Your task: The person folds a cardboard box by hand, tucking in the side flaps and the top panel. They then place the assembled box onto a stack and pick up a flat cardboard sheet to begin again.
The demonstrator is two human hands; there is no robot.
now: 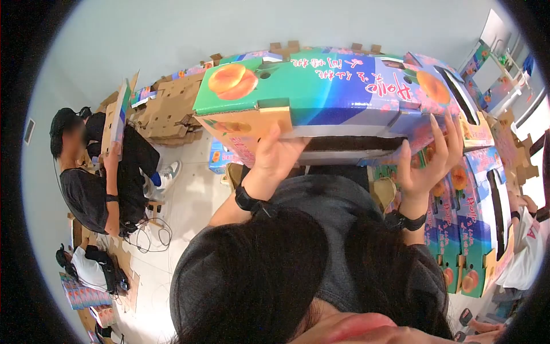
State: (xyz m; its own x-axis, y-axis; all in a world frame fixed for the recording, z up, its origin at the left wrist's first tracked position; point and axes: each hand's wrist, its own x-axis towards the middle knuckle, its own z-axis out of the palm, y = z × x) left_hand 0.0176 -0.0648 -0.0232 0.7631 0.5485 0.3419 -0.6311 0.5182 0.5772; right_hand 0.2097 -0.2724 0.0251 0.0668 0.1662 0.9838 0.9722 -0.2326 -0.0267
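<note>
a printed carton lies just forward of the person's body, its long axis running left to right across both hands, its long slot facing back toward the shirt. the left hand is at the slot's left part, thumb up against the near side; with its fingers partly hidden, i cannot tell whether they clamp the cardboard. the right hand is at the right part, fingers spread and thumb well apart from them. the slot shows only dark inside, so any contents cannot be made out. similar cartons stand to the right, nearer the right hand, and flattened cardboard lies at forward left.
</note>
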